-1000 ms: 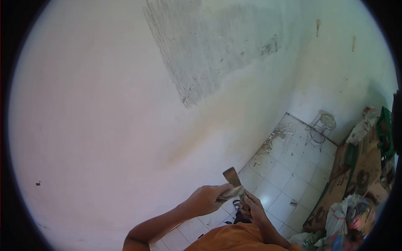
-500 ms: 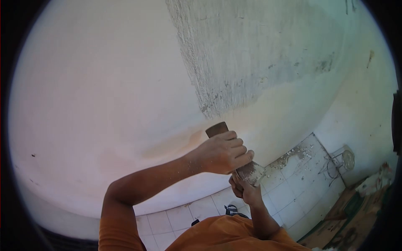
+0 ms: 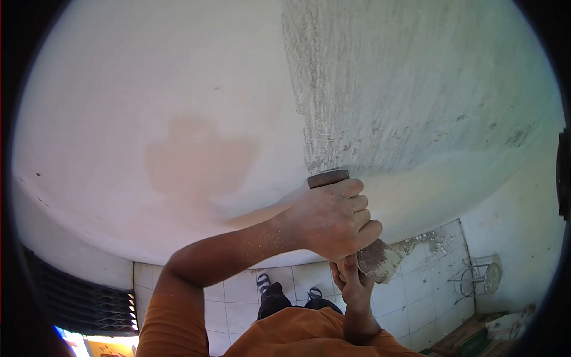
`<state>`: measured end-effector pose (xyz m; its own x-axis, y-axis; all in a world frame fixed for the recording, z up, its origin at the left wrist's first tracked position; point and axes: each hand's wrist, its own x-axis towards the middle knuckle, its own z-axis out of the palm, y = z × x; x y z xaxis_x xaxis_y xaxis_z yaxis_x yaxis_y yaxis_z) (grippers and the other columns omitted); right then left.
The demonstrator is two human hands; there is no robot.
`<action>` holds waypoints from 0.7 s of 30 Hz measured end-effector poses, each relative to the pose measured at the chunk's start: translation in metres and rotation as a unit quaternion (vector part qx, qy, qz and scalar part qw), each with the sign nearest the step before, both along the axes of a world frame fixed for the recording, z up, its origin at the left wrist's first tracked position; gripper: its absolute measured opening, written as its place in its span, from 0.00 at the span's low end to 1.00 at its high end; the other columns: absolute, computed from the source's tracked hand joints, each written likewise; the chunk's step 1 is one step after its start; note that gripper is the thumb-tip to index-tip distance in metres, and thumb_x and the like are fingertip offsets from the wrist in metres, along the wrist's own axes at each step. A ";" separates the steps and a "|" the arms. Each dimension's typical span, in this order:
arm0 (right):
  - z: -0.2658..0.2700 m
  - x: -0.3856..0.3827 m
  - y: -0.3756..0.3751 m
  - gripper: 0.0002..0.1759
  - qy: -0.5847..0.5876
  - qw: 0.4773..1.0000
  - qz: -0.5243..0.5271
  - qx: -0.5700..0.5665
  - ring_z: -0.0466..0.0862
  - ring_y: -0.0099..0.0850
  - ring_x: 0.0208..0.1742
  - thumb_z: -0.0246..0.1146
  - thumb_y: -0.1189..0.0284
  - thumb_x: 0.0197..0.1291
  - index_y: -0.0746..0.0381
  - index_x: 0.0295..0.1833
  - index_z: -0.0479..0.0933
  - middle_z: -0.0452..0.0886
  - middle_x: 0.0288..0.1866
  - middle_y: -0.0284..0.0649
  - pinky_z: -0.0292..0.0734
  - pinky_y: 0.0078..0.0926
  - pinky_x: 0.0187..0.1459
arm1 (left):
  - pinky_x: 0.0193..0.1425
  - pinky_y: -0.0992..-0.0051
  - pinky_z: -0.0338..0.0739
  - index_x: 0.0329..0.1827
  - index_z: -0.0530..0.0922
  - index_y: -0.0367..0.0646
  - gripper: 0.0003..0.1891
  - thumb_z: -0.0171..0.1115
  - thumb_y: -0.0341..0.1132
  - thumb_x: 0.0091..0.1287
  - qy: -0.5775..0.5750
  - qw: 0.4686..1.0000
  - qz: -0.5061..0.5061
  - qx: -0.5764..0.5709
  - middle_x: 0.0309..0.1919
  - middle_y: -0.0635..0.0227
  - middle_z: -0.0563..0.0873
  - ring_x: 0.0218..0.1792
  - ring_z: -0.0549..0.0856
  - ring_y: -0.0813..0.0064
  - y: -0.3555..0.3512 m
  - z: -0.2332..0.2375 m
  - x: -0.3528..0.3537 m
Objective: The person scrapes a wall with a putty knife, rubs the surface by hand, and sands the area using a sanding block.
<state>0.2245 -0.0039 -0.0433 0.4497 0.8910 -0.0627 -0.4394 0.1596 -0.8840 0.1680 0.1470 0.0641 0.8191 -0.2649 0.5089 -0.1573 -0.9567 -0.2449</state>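
A dark scraping tool (image 3: 377, 259) with a flared, dust-covered lower end slants in front of the white wall (image 3: 107, 107). My left hand (image 3: 333, 220) is closed around its middle, fingers wrapped over it, hiding most of that part. Its dark upper edge sits right at the bottom of a rough, scraped grey patch (image 3: 386, 89) on the wall. Below, my right hand (image 3: 355, 291) is closed with thumb and fingers at the tool's lower part; what lies inside its grip is mostly hidden. Pale specks dot my left wrist.
White floor tiles (image 3: 238, 315) carry scattered plaster debris (image 3: 431, 241) along the wall. A round-topped metal stool (image 3: 482, 278) stands at right. Beyond it lie a crumpled pale sheet (image 3: 508, 325) and boards. A dark slatted grille (image 3: 83, 297) is at lower left.
The view has swung left and down, bringing in the grille and both feet. The tool's upper edge has turned more level and now meets the scraped patch's lower edge. Both hands keep their hold.
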 end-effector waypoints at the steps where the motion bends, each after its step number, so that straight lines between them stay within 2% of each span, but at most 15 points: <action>1: -0.006 0.002 -0.002 0.11 -0.036 0.999 -0.003 0.005 0.67 0.18 0.20 0.55 0.63 0.68 0.60 0.45 0.68 0.70 0.25 0.33 0.56 0.11 0.15 | 0.33 0.76 0.66 0.22 0.71 0.48 0.07 0.60 0.37 0.41 -0.008 1.000 -0.005 -0.016 0.14 0.77 0.67 0.21 0.72 0.77 0.000 -0.001 0.001; 3: -0.033 0.008 -0.013 0.11 -0.137 0.991 0.000 0.003 0.67 0.18 0.20 0.56 0.63 0.68 0.60 0.45 0.68 0.69 0.25 0.32 0.56 0.11 0.15 | 0.33 0.76 0.66 0.21 0.70 0.48 0.08 0.59 0.38 0.40 -0.020 0.999 -0.013 -0.047 0.14 0.77 0.66 0.21 0.72 0.77 -0.003 -0.004 0.001; 5: -0.032 0.005 -0.010 0.12 -0.134 0.991 -0.007 0.017 0.66 0.18 0.20 0.57 0.64 0.67 0.61 0.45 0.68 0.68 0.24 0.31 0.56 0.12 0.15 | 0.33 0.76 0.66 0.20 0.70 0.48 0.08 0.59 0.38 0.40 -0.023 0.998 -0.026 -0.057 0.14 0.77 0.66 0.21 0.72 0.77 -0.002 -0.004 0.003; 6: -0.008 -0.002 -0.009 0.11 -0.066 0.997 -0.022 0.030 0.66 0.18 0.19 0.57 0.64 0.67 0.61 0.45 0.68 0.66 0.23 0.30 0.55 0.13 0.15 | 0.33 0.76 0.67 0.20 0.70 0.48 0.08 0.59 0.38 0.40 -0.026 0.997 -0.034 -0.064 0.14 0.77 0.66 0.21 0.72 0.77 -0.002 -0.005 0.004; 9: 0.019 -0.003 -0.010 0.10 -0.001 1.000 -0.004 0.020 0.66 0.18 0.19 0.57 0.65 0.67 0.61 0.43 0.68 0.63 0.22 0.28 0.54 0.14 0.14 | 0.32 0.77 0.67 0.19 0.69 0.49 0.08 0.59 0.38 0.40 -0.045 0.996 -0.017 -0.069 0.13 0.77 0.65 0.20 0.71 0.77 -0.005 0.000 0.006; 13: 0.022 -0.004 -0.005 0.09 -0.002 0.997 0.044 0.061 0.66 0.19 0.19 0.55 0.65 0.68 0.59 0.41 0.67 0.62 0.21 0.28 0.53 0.13 0.14 | 0.32 0.77 0.67 0.19 0.70 0.49 0.08 0.59 0.38 0.41 -0.031 0.997 -0.006 -0.076 0.12 0.77 0.66 0.20 0.71 0.77 -0.004 -0.006 0.002; 16: 0.023 -0.005 -0.005 0.10 -0.028 0.999 0.017 0.014 0.65 0.19 0.19 0.55 0.64 0.69 0.58 0.39 0.66 0.62 0.21 0.28 0.53 0.13 0.14 | 0.32 0.78 0.67 0.19 0.70 0.48 0.08 0.59 0.38 0.40 -0.052 0.996 -0.001 -0.079 0.12 0.77 0.66 0.20 0.72 0.77 -0.005 -0.002 0.002; 21: 0.008 -0.002 -0.015 0.11 -0.040 0.997 0.063 0.010 0.63 0.18 0.19 0.54 0.64 0.69 0.57 0.37 0.66 0.61 0.21 0.28 0.53 0.15 0.15 | 0.31 0.77 0.67 0.19 0.71 0.48 0.08 0.60 0.38 0.39 -0.044 0.993 -0.008 -0.113 0.13 0.77 0.67 0.21 0.73 0.78 -0.007 -0.006 -0.002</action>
